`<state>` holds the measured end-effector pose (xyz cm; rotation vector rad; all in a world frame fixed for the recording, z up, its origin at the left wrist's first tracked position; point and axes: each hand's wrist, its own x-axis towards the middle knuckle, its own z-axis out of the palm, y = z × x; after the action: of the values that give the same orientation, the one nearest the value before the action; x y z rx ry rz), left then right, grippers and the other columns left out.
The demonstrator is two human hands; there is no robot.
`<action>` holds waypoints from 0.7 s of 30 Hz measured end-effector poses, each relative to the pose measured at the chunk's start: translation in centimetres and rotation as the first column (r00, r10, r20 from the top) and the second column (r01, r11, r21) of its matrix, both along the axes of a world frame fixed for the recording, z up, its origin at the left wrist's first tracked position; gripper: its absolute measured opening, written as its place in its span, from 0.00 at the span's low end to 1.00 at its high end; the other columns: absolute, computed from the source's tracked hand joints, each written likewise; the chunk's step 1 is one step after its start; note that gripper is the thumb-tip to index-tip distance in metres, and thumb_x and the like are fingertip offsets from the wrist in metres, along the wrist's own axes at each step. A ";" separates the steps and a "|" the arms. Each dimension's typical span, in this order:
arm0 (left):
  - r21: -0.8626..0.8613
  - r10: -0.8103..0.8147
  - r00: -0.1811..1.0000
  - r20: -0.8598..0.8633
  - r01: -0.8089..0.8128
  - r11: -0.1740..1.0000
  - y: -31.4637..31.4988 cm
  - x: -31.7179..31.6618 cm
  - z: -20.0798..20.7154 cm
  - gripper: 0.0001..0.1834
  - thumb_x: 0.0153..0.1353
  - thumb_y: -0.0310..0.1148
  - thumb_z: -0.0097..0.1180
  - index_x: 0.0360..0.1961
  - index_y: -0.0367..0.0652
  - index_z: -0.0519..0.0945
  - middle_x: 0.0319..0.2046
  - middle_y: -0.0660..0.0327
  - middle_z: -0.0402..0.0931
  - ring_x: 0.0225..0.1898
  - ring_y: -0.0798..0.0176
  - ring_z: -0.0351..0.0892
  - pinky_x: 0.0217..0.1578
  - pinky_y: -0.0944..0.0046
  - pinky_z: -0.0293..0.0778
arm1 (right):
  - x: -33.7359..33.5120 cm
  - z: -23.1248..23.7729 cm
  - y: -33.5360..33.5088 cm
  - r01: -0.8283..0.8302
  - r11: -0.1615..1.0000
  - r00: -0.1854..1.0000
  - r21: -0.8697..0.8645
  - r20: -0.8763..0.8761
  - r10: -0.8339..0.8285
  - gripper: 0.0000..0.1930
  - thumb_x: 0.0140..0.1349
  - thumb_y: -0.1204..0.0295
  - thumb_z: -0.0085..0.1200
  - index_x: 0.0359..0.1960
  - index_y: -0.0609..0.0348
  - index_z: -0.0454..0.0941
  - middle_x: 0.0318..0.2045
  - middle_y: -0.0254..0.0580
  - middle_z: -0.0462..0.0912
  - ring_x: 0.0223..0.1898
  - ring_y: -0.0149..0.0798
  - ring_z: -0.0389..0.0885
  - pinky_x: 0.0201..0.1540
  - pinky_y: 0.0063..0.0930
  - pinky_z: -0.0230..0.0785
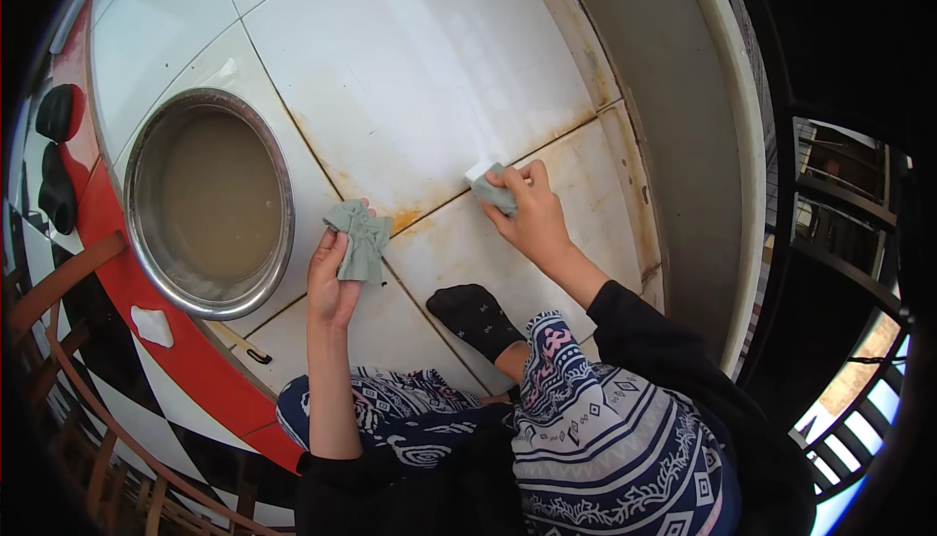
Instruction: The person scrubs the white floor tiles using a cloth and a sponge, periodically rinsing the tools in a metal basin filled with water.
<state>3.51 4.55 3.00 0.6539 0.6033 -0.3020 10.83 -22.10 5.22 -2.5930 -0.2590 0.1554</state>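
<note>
Grey-green cloth point(363, 240), one crumpled piece, is what I see gripped by the left hand point(334, 277) on my remote feed, right of the basin. One white-tipped pad point(485, 185) is clutched in the right hand point(535, 212) at a tile joint. Beyond, I count one black-socked foot point(473, 316), one metal basin point(220, 309) holding cloudy water point(217, 204), and two black shoe-like items point(59, 189).

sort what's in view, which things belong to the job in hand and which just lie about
Likely part of the job:
- grey-green cloth, in the left hand
- white-and-green pad, in the right hand
- stained tiles
- basin of murky water

Seemingly just lying about:
- black shoes
- white lump on the red border, purpose unclear
- thin tool near the basin
</note>
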 end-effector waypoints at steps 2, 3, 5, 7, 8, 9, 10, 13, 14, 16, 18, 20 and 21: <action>-0.004 -0.020 0.999 0.027 0.020 1.000 -0.3 0.9 0.4 0.23 0.69 0.30 0.42 0.63 0.34 0.62 0.62 0.53 0.64 0.64 0.56 0.62 0.63 0.56 0.61 | -1.3 0.0 -1.1 -0.029 1.000 0.998 -0.001 0.052 0.029 0.17 0.46 0.70 0.67 0.39 0.50 0.75 0.34 0.42 0.68 0.27 0.42 0.77 0.26 0.34 0.76; 0.004 -0.020 1.000 0.019 0.020 1.000 -0.4 1.1 0.6 0.23 0.69 0.30 0.42 0.63 0.34 0.62 0.62 0.53 0.64 0.64 0.56 0.62 0.63 0.56 0.61 | -0.4 0.0 -0.5 -0.029 1.000 0.999 0.007 0.045 0.029 0.17 0.46 0.70 0.67 0.39 0.50 0.75 0.34 0.42 0.68 0.27 0.42 0.77 0.26 0.34 0.76; -0.061 -0.014 1.000 0.017 0.015 0.998 -0.6 1.2 0.7 0.23 0.69 0.29 0.41 0.63 0.33 0.62 0.63 0.53 0.64 0.64 0.56 0.63 0.63 0.57 0.60 | 3.6 -0.2 1.9 -0.037 0.999 0.990 0.022 0.136 0.034 0.18 0.46 0.70 0.68 0.39 0.50 0.75 0.34 0.42 0.68 0.26 0.43 0.77 0.28 0.34 0.76; -0.066 -0.024 0.999 0.023 0.025 0.997 -0.9 1.0 0.3 0.22 0.69 0.29 0.41 0.63 0.33 0.62 0.63 0.53 0.63 0.64 0.56 0.63 0.63 0.57 0.60 | 7.2 -0.9 4.0 -0.027 0.999 0.991 0.030 0.130 0.023 0.18 0.46 0.71 0.67 0.40 0.49 0.75 0.34 0.42 0.68 0.26 0.44 0.77 0.29 0.33 0.76; -0.071 -0.023 0.999 0.027 0.024 0.997 -1.0 0.8 0.0 0.22 0.69 0.29 0.41 0.63 0.33 0.62 0.63 0.53 0.63 0.64 0.57 0.63 0.63 0.57 0.60 | 8.8 -0.6 5.1 -0.019 0.999 0.991 0.029 0.134 0.015 0.18 0.46 0.71 0.67 0.40 0.49 0.75 0.34 0.42 0.68 0.26 0.44 0.77 0.29 0.33 0.76; -0.068 -0.027 0.999 0.030 0.029 0.997 -0.9 0.6 0.0 0.22 0.69 0.29 0.41 0.63 0.33 0.62 0.63 0.53 0.63 0.64 0.57 0.63 0.63 0.57 0.60 | 10.3 0.0 6.2 0.003 1.000 0.995 0.007 0.100 -0.004 0.18 0.46 0.71 0.67 0.40 0.49 0.75 0.35 0.42 0.68 0.26 0.44 0.77 0.29 0.33 0.76; -0.064 -0.025 0.999 0.028 0.027 0.998 -0.7 0.5 -0.1 0.22 0.69 0.29 0.41 0.62 0.33 0.62 0.63 0.53 0.63 0.64 0.57 0.63 0.63 0.57 0.60 | 11.0 0.4 6.6 0.023 1.000 0.998 -0.015 0.066 -0.022 0.18 0.46 0.71 0.67 0.40 0.49 0.75 0.35 0.42 0.68 0.27 0.45 0.77 0.29 0.33 0.76; -0.037 -0.026 0.999 0.022 0.026 0.999 0.2 -0.2 -0.5 0.23 0.69 0.30 0.40 0.63 0.34 0.61 0.64 0.53 0.61 0.65 0.56 0.60 0.64 0.56 0.59 | 8.0 -0.2 4.9 0.031 0.999 0.998 0.010 0.059 -0.031 0.18 0.47 0.72 0.67 0.40 0.49 0.75 0.34 0.42 0.68 0.27 0.44 0.77 0.30 0.32 0.76; -0.011 -0.027 0.999 0.018 0.027 1.000 0.6 -0.3 -0.5 0.24 0.69 0.30 0.39 0.64 0.34 0.59 0.66 0.53 0.58 0.67 0.55 0.57 0.65 0.54 0.57 | 5.7 -0.5 3.7 0.005 1.000 0.997 0.026 0.077 -0.007 0.18 0.47 0.72 0.67 0.41 0.50 0.75 0.34 0.42 0.68 0.26 0.43 0.77 0.29 0.32 0.76; -0.019 -0.013 1.000 0.020 0.014 1.000 0.1 0.3 -0.2 0.23 0.69 0.30 0.40 0.63 0.34 0.61 0.64 0.53 0.61 0.66 0.55 0.59 0.64 0.55 0.58 | 0.7 -0.8 0.5 -0.020 1.000 0.996 0.021 0.089 0.018 0.19 0.46 0.72 0.67 0.41 0.51 0.75 0.34 0.42 0.68 0.26 0.42 0.77 0.28 0.32 0.76; -0.020 0.004 1.000 0.016 -0.003 1.000 -0.5 1.2 0.5 0.22 0.69 0.30 0.41 0.62 0.34 0.63 0.63 0.53 0.63 0.65 0.56 0.61 0.64 0.57 0.59 | 0.1 -0.5 -0.4 -0.032 0.999 0.996 0.014 0.081 0.031 0.19 0.46 0.73 0.68 0.40 0.52 0.75 0.33 0.41 0.67 0.26 0.42 0.77 0.27 0.32 0.76; -0.066 -0.003 1.000 0.029 0.005 0.998 -0.5 1.4 0.6 0.22 0.69 0.30 0.41 0.62 0.34 0.63 0.63 0.53 0.63 0.65 0.56 0.61 0.64 0.57 0.59 | 1.8 -0.5 0.7 -0.063 0.998 0.991 0.008 0.119 0.061 0.19 0.45 0.72 0.68 0.39 0.51 0.76 0.33 0.41 0.68 0.26 0.41 0.77 0.27 0.32 0.76; -0.068 -0.013 1.000 0.018 0.014 0.998 -0.4 1.0 0.6 0.22 0.69 0.30 0.41 0.62 0.34 0.63 0.63 0.53 0.63 0.65 0.56 0.61 0.64 0.57 0.59 | 3.5 -0.8 1.9 -0.059 0.998 0.987 0.027 0.153 0.054 0.18 0.45 0.71 0.68 0.39 0.50 0.76 0.33 0.41 0.68 0.26 0.42 0.77 0.27 0.32 0.77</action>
<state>4.55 4.17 3.63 0.5949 0.5695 -0.3274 14.36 -20.22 4.38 -2.5711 -0.3874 -0.0271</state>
